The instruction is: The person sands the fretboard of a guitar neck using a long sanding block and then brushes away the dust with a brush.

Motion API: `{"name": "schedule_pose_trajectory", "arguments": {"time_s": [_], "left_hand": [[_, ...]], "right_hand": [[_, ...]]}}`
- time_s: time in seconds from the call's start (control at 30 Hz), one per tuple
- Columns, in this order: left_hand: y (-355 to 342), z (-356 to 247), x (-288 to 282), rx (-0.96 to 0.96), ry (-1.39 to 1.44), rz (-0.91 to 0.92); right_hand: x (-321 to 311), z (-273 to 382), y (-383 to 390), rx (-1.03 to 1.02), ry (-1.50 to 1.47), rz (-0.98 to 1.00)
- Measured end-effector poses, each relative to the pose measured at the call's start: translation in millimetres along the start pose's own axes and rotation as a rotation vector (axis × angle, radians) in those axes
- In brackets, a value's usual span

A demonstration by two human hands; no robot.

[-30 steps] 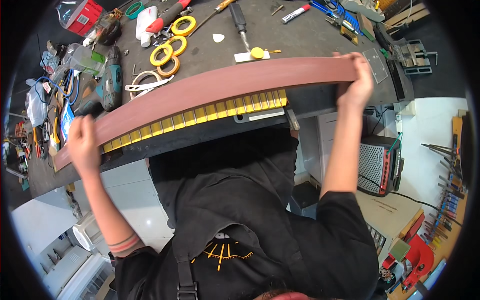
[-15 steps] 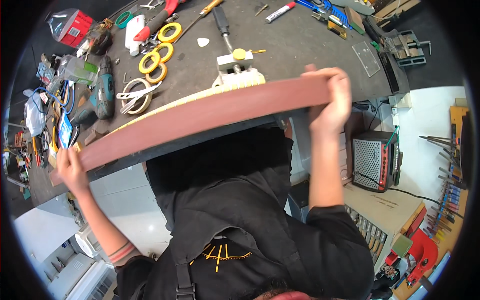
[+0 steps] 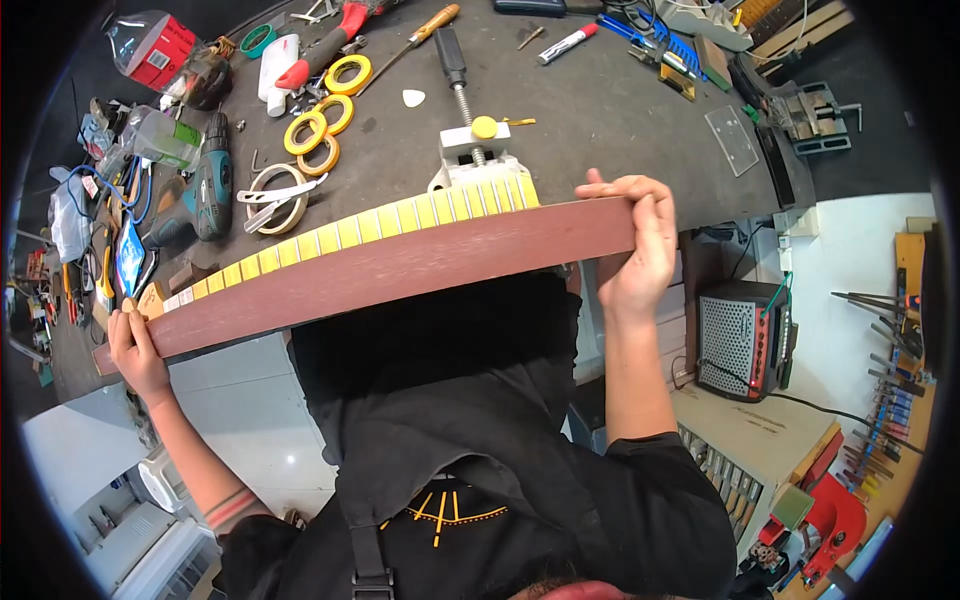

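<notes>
A long reddish-brown sanding board (image 3: 400, 275) with pale dusty streaks on its face spans the near side of the bench. My left hand (image 3: 140, 355) grips its left end, thumb and fingers closed round it. At the other end my right hand (image 3: 643, 245) holds it, one finger sticking out beyond the far edge. Just behind the board lies a guitar neck (image 3: 375, 225), its fingerboard masked with yellow tape between metal frets. The board hides the neck's near side. A vise-like clamp (image 3: 478, 150) with a screw and black handle stands at the neck's right part.
Yellow tape rolls (image 3: 305, 132), a cream tape roll (image 3: 275, 200) with a white-handled cutter on it, and a teal cordless drill (image 3: 208, 190) lie left. A red marker (image 3: 567, 45) lies at the back. An amplifier (image 3: 742, 340) stands low on the right, by hanging tools.
Both hands have drawn the sanding board toward me and slightly left. More of the taped fingerboard shows behind it, and the board's face now carries visible pale streaks.
</notes>
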State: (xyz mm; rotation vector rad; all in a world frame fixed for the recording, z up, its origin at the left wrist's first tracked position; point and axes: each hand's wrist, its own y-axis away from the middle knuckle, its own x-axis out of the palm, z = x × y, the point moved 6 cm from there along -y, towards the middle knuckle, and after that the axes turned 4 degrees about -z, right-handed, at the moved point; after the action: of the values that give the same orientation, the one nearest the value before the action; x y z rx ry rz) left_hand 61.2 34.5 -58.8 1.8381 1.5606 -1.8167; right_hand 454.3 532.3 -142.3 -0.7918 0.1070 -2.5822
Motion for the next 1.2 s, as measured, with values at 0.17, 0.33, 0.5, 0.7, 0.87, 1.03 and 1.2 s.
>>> {"name": "schedule_pose_trajectory", "arguments": {"time_s": [0.17, 0.33, 0.5, 0.7, 0.87, 1.03, 1.2], "left_hand": [[-11, -136, 60, 0.03, 0.06, 0.005], [-21, -153, 61, 0.104, 0.072, 0.023], [-7, 12, 9, -0.085, 0.091, -0.063], [-26, -182, 74, 0.088, 0.139, 0.024], [-45, -83, -1, -0.017, 0.165, -0.261], [-32, 73, 2, -0.423, 0.45, -0.104], [-23, 48, 25, -0.315, 0.585, -0.006]], "right_hand": [[-85, 51, -79, -0.064, 0.278, -0.107], [-125, 50, -91, -0.081, 0.154, -0.224], [17, -2, -15, 0.08, 0.18, 0.04], [-202, 62, -157, 0.086, 0.18, -0.11], [-253, 85, -199, 0.146, 0.182, -0.056], [-229, 81, -192, 0.164, 0.322, -0.041], [-214, 82, -191, 0.117, 0.56, -0.023]]}}
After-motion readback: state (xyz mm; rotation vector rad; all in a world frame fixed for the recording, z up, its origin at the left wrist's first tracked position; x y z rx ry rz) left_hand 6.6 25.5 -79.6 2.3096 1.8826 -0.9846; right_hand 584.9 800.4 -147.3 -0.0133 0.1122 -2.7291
